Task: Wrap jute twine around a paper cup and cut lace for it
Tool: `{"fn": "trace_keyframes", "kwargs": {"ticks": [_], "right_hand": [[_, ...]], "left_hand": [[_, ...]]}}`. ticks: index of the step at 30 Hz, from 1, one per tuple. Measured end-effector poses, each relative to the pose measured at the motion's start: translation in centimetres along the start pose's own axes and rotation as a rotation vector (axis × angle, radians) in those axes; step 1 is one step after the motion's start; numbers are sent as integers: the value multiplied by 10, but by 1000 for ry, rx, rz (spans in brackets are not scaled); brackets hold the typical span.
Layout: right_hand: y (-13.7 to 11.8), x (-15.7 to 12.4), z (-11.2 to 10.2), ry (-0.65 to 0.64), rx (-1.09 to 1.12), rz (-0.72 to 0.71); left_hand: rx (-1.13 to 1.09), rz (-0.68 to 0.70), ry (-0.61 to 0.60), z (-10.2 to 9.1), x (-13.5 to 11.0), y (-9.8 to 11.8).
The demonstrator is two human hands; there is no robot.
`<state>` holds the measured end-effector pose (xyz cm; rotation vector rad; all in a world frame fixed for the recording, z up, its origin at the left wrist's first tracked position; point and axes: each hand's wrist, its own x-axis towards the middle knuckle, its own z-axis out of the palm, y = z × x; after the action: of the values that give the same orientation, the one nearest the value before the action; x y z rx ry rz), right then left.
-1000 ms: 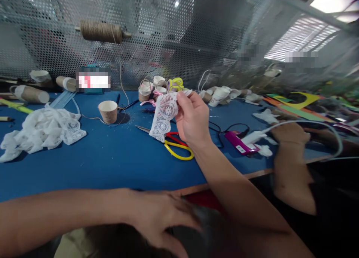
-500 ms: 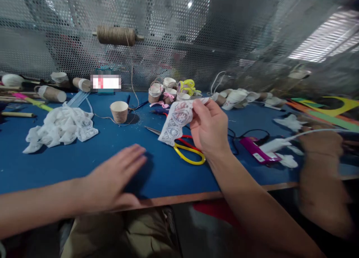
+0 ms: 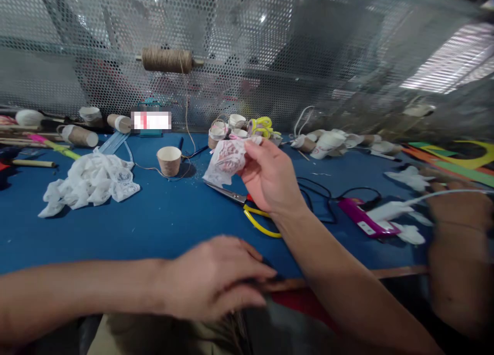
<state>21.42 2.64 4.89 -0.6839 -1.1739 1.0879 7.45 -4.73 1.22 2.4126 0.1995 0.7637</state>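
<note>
A short strip of white lace (image 3: pixel 225 161) is pinched between the thumb and fingers of my right hand (image 3: pixel 273 176), raised over the blue table. Below it lies a pair of scissors with yellow and red handles (image 3: pixel 259 225), partly covered by my right hand and wrist. My left hand (image 3: pixel 218 280) hovers near the table's front edge, slightly blurred, with thumb and fingers apart and nothing held. A paper cup wrapped in brown material (image 3: pixel 169 162) stands upright to the left of the lace. Further left is a heap of white lace (image 3: pixel 90 182).
A twine spool (image 3: pixel 165 60) hangs on the perforated metal screen, its strand running down to the table. Several small decorated cups (image 3: pixel 236 122) stand at the back. On the right are a purple power strip (image 3: pixel 365 218) and another person's arm (image 3: pixel 459 252).
My left hand has moved right along the table edge. My right hand has shifted slightly left with the lace strip, which has turned and uncovers more of the scissor blades. The view has tilted slightly.
</note>
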Motion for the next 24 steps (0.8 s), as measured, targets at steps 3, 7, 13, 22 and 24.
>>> {"fn": "trace_keyframes", "kwargs": {"ticks": [3, 7, 13, 22, 24], "right_hand": [[-4, -5, -1, -107, 31, 204], [-2, -9, 3, -365, 1, 542], [8, -12, 9, -645, -131, 712], [6, 5, -18, -742, -659, 648], [17, 7, -19, -767, -912, 536]], "left_hand": [[236, -2, 344, -48, -1, -8], [233, -176, 556, -95, -8, -26], [-600, -640, -7, -81, -11, -57], [-257, -889, 171, -103, -40, -52], [-82, -932, 102, -104, -55, -60]]}}
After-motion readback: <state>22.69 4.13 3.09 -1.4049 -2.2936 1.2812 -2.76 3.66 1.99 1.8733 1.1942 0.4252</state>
